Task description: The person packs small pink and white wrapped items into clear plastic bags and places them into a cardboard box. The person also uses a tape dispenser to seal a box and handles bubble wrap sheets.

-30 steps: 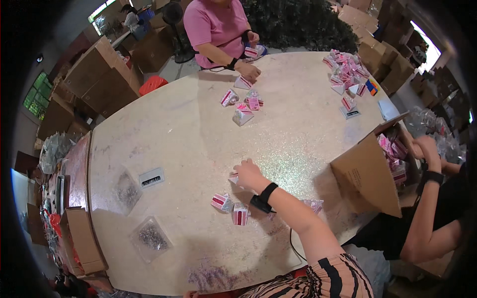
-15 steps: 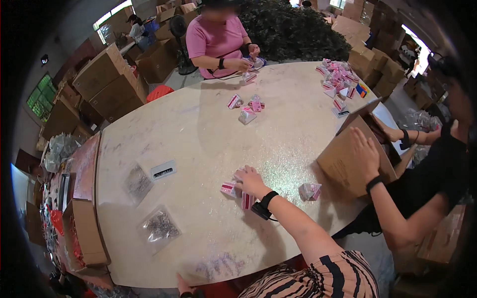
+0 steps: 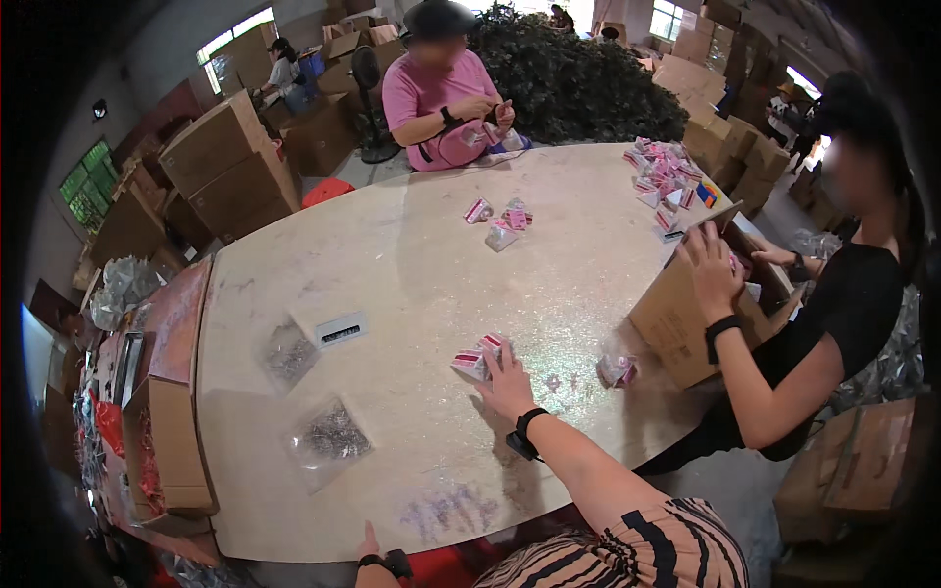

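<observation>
My right hand (image 3: 505,385) reaches over the table's middle, its fingers curled against small clear, pink-and-white triangular packets (image 3: 472,364) standing close together. The fingertips cover part of them, so I cannot count them for sure. At the near table edge is my left hand (image 3: 369,544), with a finger stretched out and nothing seen in it; its other fingers hardly show. Right of my right hand lies a single similar packet (image 3: 618,369), apart from the others.
A co-worker on the right holds a cardboard box (image 3: 674,321) at the table edge. A pink-shirted person sits across, near several packets (image 3: 501,233). A packet pile (image 3: 665,169) lies far right. Two clear bags of small dark pieces (image 3: 333,434) and a white label card (image 3: 340,330) lie left.
My right hand has drawn the loose packets closer together. The view has shifted slightly. The co-worker's near hand has moved up to the box's top edge.
</observation>
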Demonstrator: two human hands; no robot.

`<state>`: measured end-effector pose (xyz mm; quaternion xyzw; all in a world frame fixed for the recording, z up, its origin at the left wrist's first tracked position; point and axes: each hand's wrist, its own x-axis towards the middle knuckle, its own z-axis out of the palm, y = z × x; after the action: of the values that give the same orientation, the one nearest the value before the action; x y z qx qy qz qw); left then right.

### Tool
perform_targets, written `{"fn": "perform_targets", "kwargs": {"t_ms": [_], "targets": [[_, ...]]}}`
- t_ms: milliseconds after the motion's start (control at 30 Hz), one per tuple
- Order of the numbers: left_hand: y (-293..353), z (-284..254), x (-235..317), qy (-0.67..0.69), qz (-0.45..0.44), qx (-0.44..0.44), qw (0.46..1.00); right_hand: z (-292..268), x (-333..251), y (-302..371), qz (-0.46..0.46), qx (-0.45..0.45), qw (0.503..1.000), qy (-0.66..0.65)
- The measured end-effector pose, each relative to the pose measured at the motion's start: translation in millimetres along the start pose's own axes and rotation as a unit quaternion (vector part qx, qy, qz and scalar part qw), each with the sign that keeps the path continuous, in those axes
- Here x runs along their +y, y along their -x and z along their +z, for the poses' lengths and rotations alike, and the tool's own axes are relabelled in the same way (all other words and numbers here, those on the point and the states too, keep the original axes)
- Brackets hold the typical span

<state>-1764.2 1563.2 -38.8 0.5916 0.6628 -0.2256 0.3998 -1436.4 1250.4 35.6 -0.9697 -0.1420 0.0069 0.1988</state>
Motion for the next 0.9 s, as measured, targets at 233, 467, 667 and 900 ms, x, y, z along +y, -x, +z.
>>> {"fn": "perform_targets", "kwargs": {"t_ms": [233,467,667,900], "targets": [[24.3,-0.8,-3.9,0.136,-0.037,-0.011,0.990,24.1,5.7,-0.1,-0.042,0.073,0.996,0.022],[0.0,-4.7,0.1,0.116,-0.088,-0.040,0.989,17.0,9.9,0.0,-0.053,0.063,0.997,0.005],[-17.9,-9.1,-13.9,0.189,-0.068,-0.164,0.966,-1.5,-0.3,-2.9,-0.036,-0.008,0.999,-0.003],[-53.2,-17.2,-24.9,0.112,-0.062,-0.142,0.982,-49.7,74.2,2.9,0.016,0.095,0.994,0.045]]}}
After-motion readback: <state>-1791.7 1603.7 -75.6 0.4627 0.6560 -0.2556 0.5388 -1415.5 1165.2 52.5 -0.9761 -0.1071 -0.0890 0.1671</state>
